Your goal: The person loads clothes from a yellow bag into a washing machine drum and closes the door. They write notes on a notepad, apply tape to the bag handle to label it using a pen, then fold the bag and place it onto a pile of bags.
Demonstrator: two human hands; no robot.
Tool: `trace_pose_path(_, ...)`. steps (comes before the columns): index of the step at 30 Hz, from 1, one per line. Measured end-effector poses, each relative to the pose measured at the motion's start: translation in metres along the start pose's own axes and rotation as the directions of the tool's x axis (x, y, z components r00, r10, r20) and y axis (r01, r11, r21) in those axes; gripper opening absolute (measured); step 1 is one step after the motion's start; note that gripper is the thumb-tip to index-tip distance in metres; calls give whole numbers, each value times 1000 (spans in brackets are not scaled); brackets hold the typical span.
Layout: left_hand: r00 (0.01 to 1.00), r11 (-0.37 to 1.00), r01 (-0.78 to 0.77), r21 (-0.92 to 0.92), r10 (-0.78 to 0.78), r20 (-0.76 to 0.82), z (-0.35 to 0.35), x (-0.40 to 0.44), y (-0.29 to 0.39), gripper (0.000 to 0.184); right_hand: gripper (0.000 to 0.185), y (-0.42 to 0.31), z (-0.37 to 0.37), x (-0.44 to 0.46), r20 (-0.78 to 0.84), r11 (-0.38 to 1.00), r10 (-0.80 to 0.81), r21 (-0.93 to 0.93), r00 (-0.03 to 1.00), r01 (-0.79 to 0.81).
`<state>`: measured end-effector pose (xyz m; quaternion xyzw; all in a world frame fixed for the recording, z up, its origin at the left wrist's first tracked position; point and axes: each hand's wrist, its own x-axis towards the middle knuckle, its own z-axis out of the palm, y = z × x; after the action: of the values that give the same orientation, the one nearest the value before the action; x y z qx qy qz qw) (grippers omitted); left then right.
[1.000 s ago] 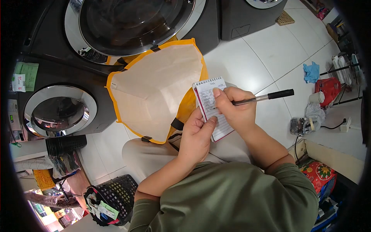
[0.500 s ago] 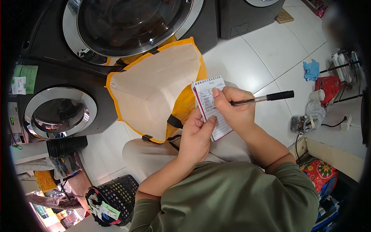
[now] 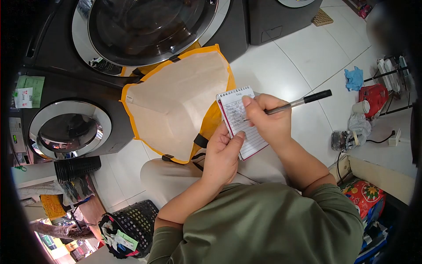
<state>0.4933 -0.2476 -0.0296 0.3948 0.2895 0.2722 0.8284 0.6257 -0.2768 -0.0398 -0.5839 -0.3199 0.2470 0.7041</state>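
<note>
My left hand [image 3: 223, 152] is closed on the lower left side of a small spiral notepad [image 3: 250, 140], its thumb lying across the lined page. Handwritten lines fill the upper part of that page, and the rest of it is ruled. A pen [image 3: 299, 104] with a black end is pinched in my right hand [image 3: 269, 119], its tip near the written lines. Just beyond the notepad stands a wide-open yellow bag [image 3: 169, 105] with a pale lining and black straps; its inside shows no contents.
Dark front-loading machines [image 3: 154, 31] with round glass doors stand ahead and left. A black perforated basket [image 3: 138, 222] holding cloth and a green slip is at lower left. To the right are a blue glove-like item [image 3: 354, 79], a red bag [image 3: 373, 99] and a white cup [image 3: 361, 107].
The right hand and pen have shifted slightly on the page, and the pen's black end sits a little lower. The notepad has tilted slightly. My left hand keeps its hold.
</note>
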Motion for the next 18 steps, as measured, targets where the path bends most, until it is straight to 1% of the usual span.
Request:
trace_pose_path(1,1000,1000,9,5,-9,11,0,0,1,40,42,1,-1,0,-42,998,40,47,998,-38)
trace_pose_path(4,999,1000,9,14,-10,36,1,0,2,41,41,2,-5,-4,-38,999,19,28,999,-18)
trace_pose_path(7,999,1000,19,24,-20,33,1,0,1,40,41,0,-7,-3,13,998,14,-60,1000,-14)
trace_pose_path(10,999,999,14,34,-16,45,2,1,2,40,43,2,-7,-2,-15,997,-17,-73,1000,16)
trace_pose_path(13,999,1000,17,26,-19,47,2,1,2,40,43,6,-7,-1,-44,1000,15,-19,999,-15)
trace_pose_path(16,999,999,31,20,-31,36,2,0,3,40,42,6,-11,-1,33,991,-55,-118,998,58)
trace_pose_path(18,999,999,26,20,-26,33,3,1,4,41,42,6,-8,0,-12,1000,-6,-29,1000,6)
